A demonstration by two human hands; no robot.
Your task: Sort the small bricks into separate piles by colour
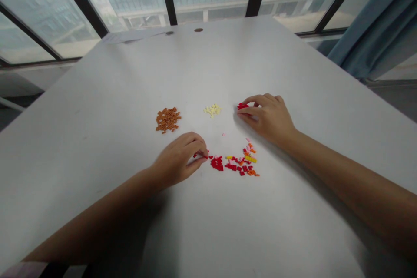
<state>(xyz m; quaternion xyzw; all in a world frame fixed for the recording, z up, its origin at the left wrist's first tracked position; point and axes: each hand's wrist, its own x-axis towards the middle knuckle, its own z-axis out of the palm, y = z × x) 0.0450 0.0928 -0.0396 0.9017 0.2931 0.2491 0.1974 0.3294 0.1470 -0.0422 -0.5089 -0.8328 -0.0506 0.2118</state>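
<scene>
Small red building bricks [216, 163] lie in a loose cluster near the middle of the white table [208, 217]. At the left end of this cluster, my left hand [180, 158] has thumb and fingertips pinched on a small red brick, partly hidden by the fingers. Farther back on the right, my right hand [270, 117] closes its fingertips around red bricks [242, 106] at the table surface. How many it grips cannot be made out. Mixed red, orange, pink and yellow bricks [250, 159] are scattered between the two hands, towards the near side.
A heap of brown-orange bricks [167, 119] sits on the left, beyond my left hand. Pale yellow pieces [212, 110] form a small pile at the centre, and one pink piece [223, 134] lies alone. Windows and a blue curtain [374, 26] border the table.
</scene>
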